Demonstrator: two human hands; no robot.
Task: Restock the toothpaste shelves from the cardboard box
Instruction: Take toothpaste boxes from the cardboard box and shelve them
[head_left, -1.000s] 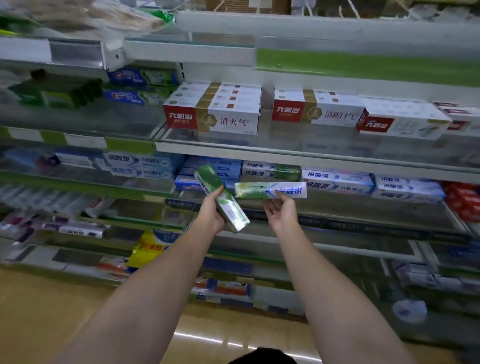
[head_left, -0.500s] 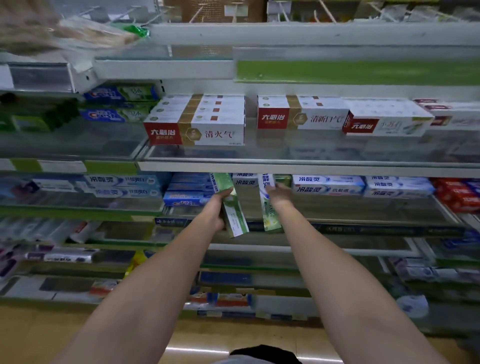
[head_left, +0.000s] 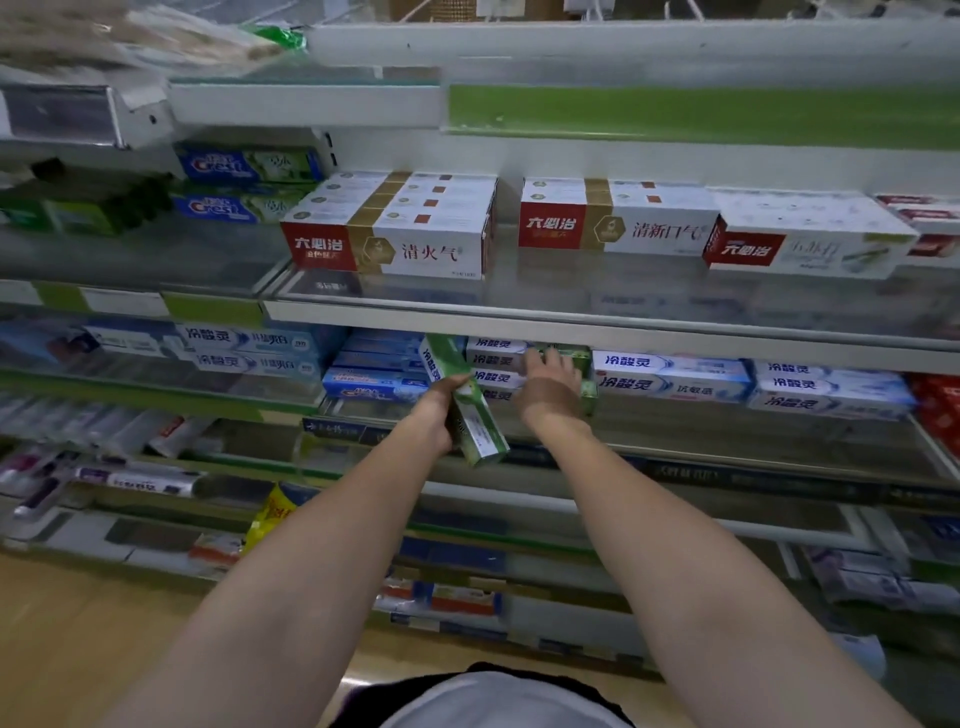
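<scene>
At the centre of the frame your left hand (head_left: 436, 410) gripped a green toothpaste box (head_left: 462, 400) tilted before the middle shelf (head_left: 727, 447), while your right hand (head_left: 550, 382), fingers extended, pressed the stacked toothpaste boxes (head_left: 496, 364) there.

A shop aisle: tiered shelves (head_left: 597, 325) with green price strips (head_left: 696, 111) fill the frame, stocked with rows of boxed toothpaste (head_left: 395, 244), loose tubes (head_left: 135, 480) at lower left.
</scene>
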